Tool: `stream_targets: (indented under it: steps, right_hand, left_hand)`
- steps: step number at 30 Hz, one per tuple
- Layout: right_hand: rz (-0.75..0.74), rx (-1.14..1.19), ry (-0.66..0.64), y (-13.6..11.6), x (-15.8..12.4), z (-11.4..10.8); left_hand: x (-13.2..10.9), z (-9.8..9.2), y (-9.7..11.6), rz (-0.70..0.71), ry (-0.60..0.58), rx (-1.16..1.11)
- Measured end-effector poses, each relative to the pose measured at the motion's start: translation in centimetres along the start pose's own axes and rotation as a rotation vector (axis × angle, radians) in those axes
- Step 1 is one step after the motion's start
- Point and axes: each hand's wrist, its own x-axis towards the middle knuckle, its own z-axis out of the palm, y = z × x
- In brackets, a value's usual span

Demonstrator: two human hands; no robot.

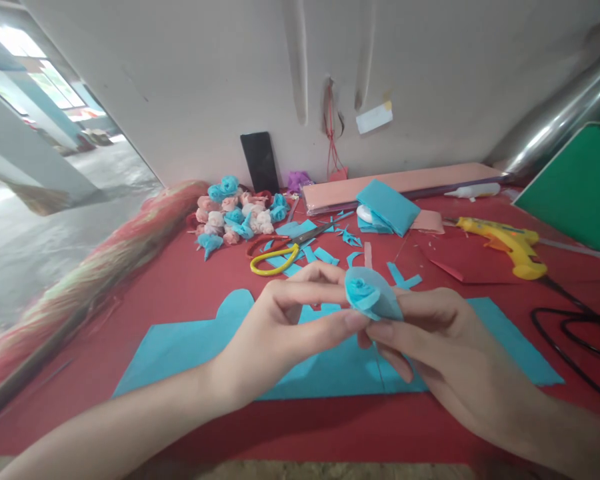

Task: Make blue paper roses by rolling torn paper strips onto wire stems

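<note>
A blue crepe paper flower (366, 293), rolled tight at its centre with a loose rounded petal around it, is held up between both my hands. My left hand (300, 310) pinches its left side with thumb and fingers. On the other side, my right hand (430, 333) grips the base and the outer petal. Below the hands lies a wide sheet of blue crepe paper (180, 357) on the red tabletop (230, 430). A rounded blue paper piece (236, 303) sticks out at the sheet's upper left edge.
Scissors (275, 261) with red and yellow handles lie among blue scraps (325, 255). Finished paper flowers (235, 217) pile up at the back left, near a dark phone (260, 162) leaning on the wall. A yellow glue gun (513, 243) and folded blue paper (389, 203) are at the right.
</note>
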Motion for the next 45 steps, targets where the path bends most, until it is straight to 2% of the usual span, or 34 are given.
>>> stream_targets:
  steps: [2,4,6,9,11,16,22,26,28,38,42,45]
  right_hand:
    - [0.031,0.030,0.008,0.0,0.0,-0.1]
    - [0.063,0.059,0.011,-0.1,-0.1,-0.2]
    - [0.096,0.080,0.002,-0.1,0.0,-0.1]
    - [0.129,0.111,-0.036,0.0,0.0,0.2]
    - [0.136,0.139,-0.053,0.1,-0.1,0.3]
    - [0.159,0.179,-0.076,0.4,-0.2,0.3]
    - [0.234,0.272,-0.135,0.7,0.3,0.2]
    - [0.221,0.273,-0.126,0.9,0.3,0.3]
    - [0.196,0.261,-0.112,0.9,0.3,0.4]
    - [0.102,0.188,-0.124,1.4,0.5,0.3]
    - [0.128,0.230,-0.129,1.2,0.4,0.5]
    - [0.188,0.314,-0.158,1.2,0.4,0.5]
  left_hand:
    - [0.1,-0.6,0.1,0.083,0.059,0.137]
    - [0.1,-1.4,0.3,0.317,0.117,0.362]
    - [0.1,-2.1,0.7,0.615,0.147,0.646]
    - [0.3,-2.8,1.4,0.829,0.169,0.929]
    - [0.3,-2.9,1.8,0.855,0.176,0.985]
    - [0.1,-2.9,2.2,0.814,0.153,0.991]
    - [0.0,-3.4,1.4,1.000,0.162,1.136]
    - [0.1,-3.2,1.1,1.072,0.181,1.153]
    - [0.2,-3.0,1.2,1.053,0.183,1.168]
    - [0.3,-3.0,1.7,1.053,0.065,1.158]
    - [0.3,-3.1,1.7,1.086,0.018,1.148]
    - [0.4,-3.1,1.4,1.154,0.043,1.142]
